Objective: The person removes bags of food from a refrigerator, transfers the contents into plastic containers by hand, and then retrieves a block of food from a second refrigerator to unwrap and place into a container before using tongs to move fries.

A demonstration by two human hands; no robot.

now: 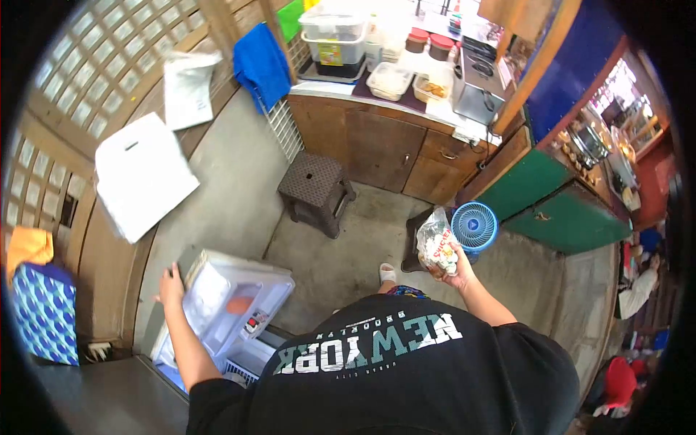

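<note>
Left hand [171,284] on top edge of open fridge door [239,304], finger curl cannot be told | right hand [453,270] fingers closed around plastic food bag [437,241] | blue fan [475,226] just beside bag

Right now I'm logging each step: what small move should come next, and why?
Probably push the fridge door shut with the left hand. That hand rests on the open door's top edge, while the right hand already holds a plastic food bag well away from it.

One food packet [438,244], one stool [315,190], one fan [474,226], two white bags [141,176].
</note>
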